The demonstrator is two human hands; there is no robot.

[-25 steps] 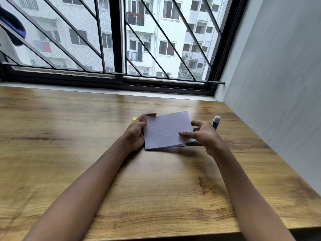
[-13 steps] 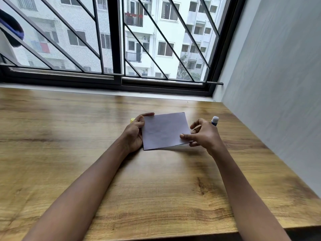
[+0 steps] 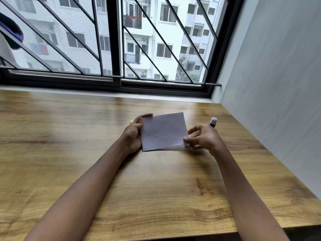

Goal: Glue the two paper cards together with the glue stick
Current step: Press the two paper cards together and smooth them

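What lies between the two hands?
The lilac paper cards, in the head view; left hand holds their left edge, right hand pinches their right corner.

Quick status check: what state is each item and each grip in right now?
paper cards: stacked, held at both sides.
left grip: holds the cards' left edge.
right grip: pinches the cards' near right corner.
glue stick: upright behind right grip, base hidden.
yellow object: mostly hidden behind left grip.
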